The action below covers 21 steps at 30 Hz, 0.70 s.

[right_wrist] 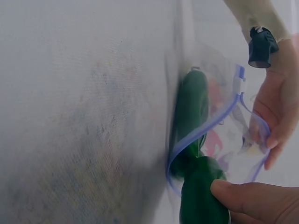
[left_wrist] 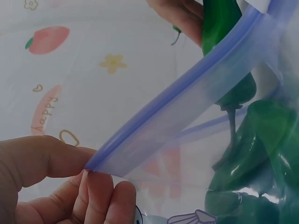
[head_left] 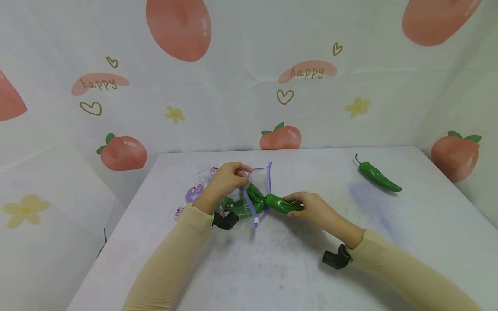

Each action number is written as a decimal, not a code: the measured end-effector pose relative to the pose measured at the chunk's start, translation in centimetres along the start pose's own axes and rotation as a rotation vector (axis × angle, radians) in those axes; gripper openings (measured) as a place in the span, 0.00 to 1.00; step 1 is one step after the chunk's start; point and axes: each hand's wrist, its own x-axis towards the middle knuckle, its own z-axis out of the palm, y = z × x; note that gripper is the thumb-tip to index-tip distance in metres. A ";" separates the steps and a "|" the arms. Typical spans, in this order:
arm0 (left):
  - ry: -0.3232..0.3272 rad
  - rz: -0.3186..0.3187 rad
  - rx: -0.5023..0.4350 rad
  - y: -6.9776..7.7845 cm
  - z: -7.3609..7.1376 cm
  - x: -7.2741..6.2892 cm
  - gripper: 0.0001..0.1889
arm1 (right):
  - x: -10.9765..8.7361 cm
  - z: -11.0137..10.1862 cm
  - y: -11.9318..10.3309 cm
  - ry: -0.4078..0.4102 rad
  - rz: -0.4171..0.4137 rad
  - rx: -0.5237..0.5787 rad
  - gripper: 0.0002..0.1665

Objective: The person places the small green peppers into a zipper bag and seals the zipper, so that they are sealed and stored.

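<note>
A clear zip bag (head_left: 269,179) with a purple zip edge lies on its side, its mouth spread toward the right. My left hand (head_left: 230,178) pinches the upper rim between thumb and fingers, as the left wrist view also shows. Several green peppers (left_wrist: 243,182) are inside the bag, seen through the plastic. With my right hand (head_left: 313,210) I grip another green pepper (head_left: 280,203) by its body. Its stem end is at the bag's mouth, and in the left wrist view the stem reaches inside past the purple edge (left_wrist: 154,102).
One more green pepper (head_left: 377,176) with a curved stem lies at the table's back right. The white table (head_left: 249,268) meets a printed cloth backdrop (head_left: 233,95) behind. A dark wrist camera (head_left: 337,257) sits below my right sleeve.
</note>
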 end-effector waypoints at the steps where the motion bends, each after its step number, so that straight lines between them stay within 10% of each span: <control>1: -0.001 0.002 -0.001 0.0 0.0 0.0 0.18 | 0.0 0.0 0.0 -0.005 -0.005 -0.001 0.25; 21: -0.002 -0.010 0.005 0.0 0.1 0.3 0.17 | 1.0 0.6 -0.3 -0.035 0.017 0.005 0.24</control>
